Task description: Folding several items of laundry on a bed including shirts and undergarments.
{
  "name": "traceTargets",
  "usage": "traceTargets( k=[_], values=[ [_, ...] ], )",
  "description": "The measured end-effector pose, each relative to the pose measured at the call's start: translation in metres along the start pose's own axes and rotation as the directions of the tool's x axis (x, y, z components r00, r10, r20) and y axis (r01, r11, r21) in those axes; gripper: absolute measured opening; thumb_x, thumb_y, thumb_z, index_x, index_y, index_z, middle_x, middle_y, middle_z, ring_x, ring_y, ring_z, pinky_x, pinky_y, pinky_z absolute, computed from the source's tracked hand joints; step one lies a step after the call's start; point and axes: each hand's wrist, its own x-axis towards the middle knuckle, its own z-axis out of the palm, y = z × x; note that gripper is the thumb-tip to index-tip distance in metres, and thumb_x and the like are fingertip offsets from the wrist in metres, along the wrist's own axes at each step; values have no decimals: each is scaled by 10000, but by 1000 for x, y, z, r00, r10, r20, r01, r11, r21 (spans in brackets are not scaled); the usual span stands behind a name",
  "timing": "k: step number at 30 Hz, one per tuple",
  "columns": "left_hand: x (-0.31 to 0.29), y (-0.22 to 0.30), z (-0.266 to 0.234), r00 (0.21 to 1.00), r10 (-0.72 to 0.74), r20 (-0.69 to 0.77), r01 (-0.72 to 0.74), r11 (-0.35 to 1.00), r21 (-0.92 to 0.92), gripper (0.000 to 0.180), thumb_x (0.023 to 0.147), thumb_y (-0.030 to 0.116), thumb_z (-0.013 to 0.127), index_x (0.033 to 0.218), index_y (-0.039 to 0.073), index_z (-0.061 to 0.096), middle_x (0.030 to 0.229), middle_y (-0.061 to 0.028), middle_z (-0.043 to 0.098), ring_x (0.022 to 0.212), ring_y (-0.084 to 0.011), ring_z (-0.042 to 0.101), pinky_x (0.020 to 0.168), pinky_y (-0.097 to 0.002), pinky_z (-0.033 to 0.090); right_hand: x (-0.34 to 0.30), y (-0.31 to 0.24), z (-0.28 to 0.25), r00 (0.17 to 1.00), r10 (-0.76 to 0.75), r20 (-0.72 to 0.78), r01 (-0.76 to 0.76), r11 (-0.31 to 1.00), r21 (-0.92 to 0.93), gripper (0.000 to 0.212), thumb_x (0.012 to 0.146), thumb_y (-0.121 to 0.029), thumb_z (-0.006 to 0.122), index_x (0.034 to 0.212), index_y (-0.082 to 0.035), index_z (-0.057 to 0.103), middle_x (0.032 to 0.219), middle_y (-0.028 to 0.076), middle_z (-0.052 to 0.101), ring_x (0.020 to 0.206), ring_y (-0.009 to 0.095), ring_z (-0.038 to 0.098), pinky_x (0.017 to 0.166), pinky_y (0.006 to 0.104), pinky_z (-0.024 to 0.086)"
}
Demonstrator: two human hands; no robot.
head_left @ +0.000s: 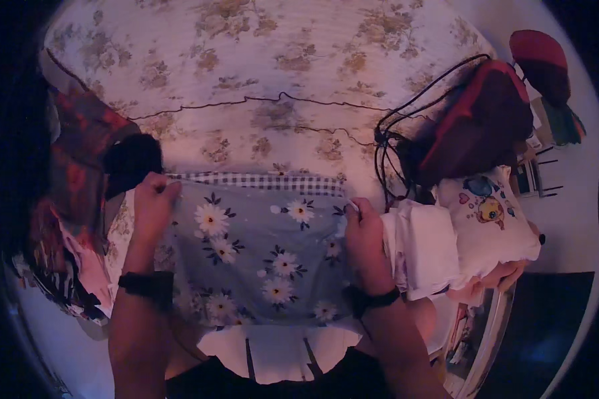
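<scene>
A grey-blue cloth (253, 226) printed with white daisies is stretched between my two hands, over the near edge of the bed. Its far edge shows a strip of dark-and-white checked fabric (266, 180). My left hand (157, 199) pinches the cloth's far left corner, fingers closed. At the far right corner, my right hand (365, 229) grips it between thumb and fingers. The cloth's lower part hangs toward my lap. Close beside my right hand lies a stack of folded white cloths (422, 246).
A floral bedspread (246, 66) covers the bed, with a dark cable (246, 101) across it. At right are a dark red bag (479, 120) with black cords and a white printed pillow (489, 219). Rumpled clothes (80, 179) and a black item (134, 159) lie at left.
</scene>
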Motion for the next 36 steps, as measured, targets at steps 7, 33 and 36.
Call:
traceTargets(
  k=[7, 33, 36],
  values=[
    [9, -43, 12, 1000, -3, -17, 7, 967, 254, 246, 800, 198, 778, 784, -29, 685, 713, -117, 674, 651, -169, 622, 633, -356, 496, 20, -11, 6, 1000, 29, 12, -28, 998, -53, 199, 997, -146, 623, 1138, -9, 656, 835, 168, 695, 752, 225, 666, 712, 372, 517],
    [19, -12, -25, 990, -118, -71, 111, 989, -95, 214, 823, 185, 729, 831, -9, 639, 679, -62, 616, 652, -129, 563, 621, -351, 472, 28, -21, -15, 987, 151, -47, -130, 942, 308, 196, 919, -72, 699, 1113, -50, 717, 1024, 94, 722, 949, 165, 655, 868, 312, 507],
    [15, 4, -42, 997, -39, -61, 28, 983, -182, 173, 844, 150, 718, 831, 12, 616, 694, -30, 580, 681, -97, 540, 629, -306, 454, 14, -48, -52, 997, 70, -41, -54, 949, 310, 220, 923, -75, 701, 1140, -35, 702, 1043, 94, 724, 955, 190, 660, 890, 326, 509]
  ],
)
